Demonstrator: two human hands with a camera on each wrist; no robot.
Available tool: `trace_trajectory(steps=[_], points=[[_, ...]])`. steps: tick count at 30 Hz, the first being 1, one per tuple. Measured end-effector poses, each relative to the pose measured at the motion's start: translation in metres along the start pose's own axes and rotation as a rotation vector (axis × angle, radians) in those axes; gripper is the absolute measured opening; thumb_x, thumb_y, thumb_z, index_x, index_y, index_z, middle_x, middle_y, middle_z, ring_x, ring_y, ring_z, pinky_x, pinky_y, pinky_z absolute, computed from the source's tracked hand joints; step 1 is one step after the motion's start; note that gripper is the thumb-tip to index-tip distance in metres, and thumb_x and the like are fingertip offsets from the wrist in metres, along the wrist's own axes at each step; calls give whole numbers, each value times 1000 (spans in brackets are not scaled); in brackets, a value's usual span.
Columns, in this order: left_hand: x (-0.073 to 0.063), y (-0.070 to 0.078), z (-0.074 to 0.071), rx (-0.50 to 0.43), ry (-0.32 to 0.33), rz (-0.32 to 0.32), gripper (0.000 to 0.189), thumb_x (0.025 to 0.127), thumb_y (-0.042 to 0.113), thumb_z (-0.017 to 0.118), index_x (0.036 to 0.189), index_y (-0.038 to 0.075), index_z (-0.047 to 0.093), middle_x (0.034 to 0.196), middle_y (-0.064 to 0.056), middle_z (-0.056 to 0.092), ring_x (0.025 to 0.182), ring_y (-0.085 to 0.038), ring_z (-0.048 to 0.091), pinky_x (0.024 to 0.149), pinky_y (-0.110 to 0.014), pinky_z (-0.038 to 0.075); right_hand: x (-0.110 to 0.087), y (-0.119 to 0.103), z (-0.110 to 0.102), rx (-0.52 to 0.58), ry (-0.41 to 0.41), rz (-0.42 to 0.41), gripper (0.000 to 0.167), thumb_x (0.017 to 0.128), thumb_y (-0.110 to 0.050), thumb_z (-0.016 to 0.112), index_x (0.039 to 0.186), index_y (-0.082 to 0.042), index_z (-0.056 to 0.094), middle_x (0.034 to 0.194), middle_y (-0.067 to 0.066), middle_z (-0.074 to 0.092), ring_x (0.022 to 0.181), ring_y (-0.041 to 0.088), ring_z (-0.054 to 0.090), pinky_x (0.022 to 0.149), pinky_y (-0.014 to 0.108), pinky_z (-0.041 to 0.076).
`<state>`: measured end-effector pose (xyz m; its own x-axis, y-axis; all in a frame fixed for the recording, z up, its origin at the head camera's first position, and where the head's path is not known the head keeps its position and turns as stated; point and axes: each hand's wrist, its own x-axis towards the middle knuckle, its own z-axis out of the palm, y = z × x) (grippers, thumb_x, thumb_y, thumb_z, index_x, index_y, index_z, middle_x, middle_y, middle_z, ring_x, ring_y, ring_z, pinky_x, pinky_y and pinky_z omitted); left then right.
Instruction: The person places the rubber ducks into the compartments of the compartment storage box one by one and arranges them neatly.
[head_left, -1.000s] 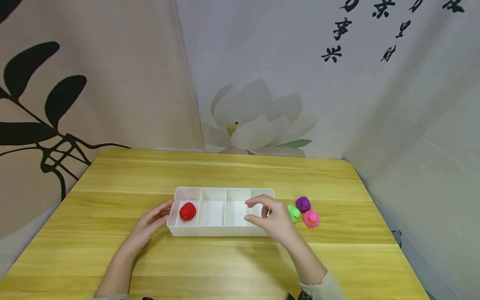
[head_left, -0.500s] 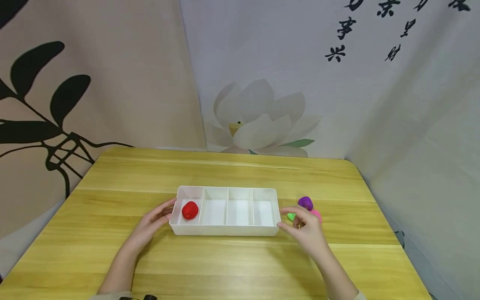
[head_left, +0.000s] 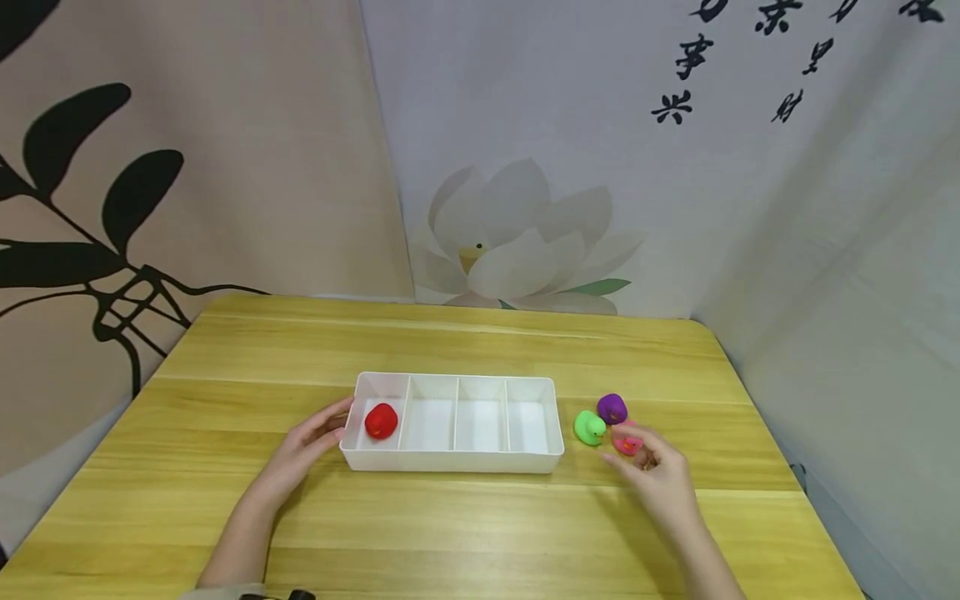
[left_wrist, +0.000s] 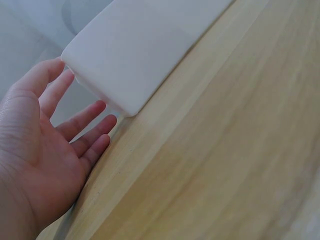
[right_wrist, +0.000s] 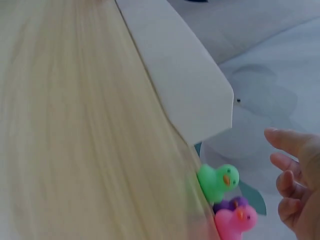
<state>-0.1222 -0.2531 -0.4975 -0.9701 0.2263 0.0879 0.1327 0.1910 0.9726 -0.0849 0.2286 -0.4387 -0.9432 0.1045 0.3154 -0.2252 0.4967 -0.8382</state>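
Note:
A white tray with several compartments stands on the table, and a rounded red toy sits in its leftmost compartment. My left hand rests against the tray's left end with extended fingers; the left wrist view shows the fingertips at its corner. Right of the tray, a green rubber duck, a purple one and a pink rubber duck stand close together. My right hand hovers at the pink duck, thumb and fingers apart, partly covering it. Nothing is held in it.
The wooden table reaches back to a fabric backdrop with printed leaves, a lotus and dark characters. A dark object shows at the bottom edge near the left forearm.
My right hand has moved right, from above the tray's right end, past the green duck, to the pink duck. My left hand stays at the tray's left end.

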Motion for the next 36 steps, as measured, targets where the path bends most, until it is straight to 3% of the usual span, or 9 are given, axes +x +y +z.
trace_trajectory(steps=[8,15,27,36], points=[[0,-1,-1,0,-3,-7,48,100,17,52,145,4,40,137,-23,47,121,-22,48,91,-19,41,6,42,-12,-39,17,55,38,73,-2,82,109,-5,70,85,13,59,53,10,44,42,22,36],[0,-2,0,1,-4,-11,48,100,16,52,145,4,40,137,-22,47,120,-18,48,91,-19,40,9,63,-15,-70,33,57,39,74,-4,82,111,-5,69,98,9,62,51,9,45,40,22,37],[0,0,0,3,-1,-1,47,100,16,52,144,5,41,135,-22,49,117,-14,50,90,-20,42,13,84,-12,-97,7,67,42,74,-2,81,113,-4,67,101,7,59,53,8,43,43,22,37],[0,0,1,6,2,7,47,100,14,51,144,3,41,134,-25,48,119,-23,49,90,-19,42,16,91,-10,-116,23,54,40,73,-2,82,110,-6,68,94,5,58,53,8,43,44,22,37]])
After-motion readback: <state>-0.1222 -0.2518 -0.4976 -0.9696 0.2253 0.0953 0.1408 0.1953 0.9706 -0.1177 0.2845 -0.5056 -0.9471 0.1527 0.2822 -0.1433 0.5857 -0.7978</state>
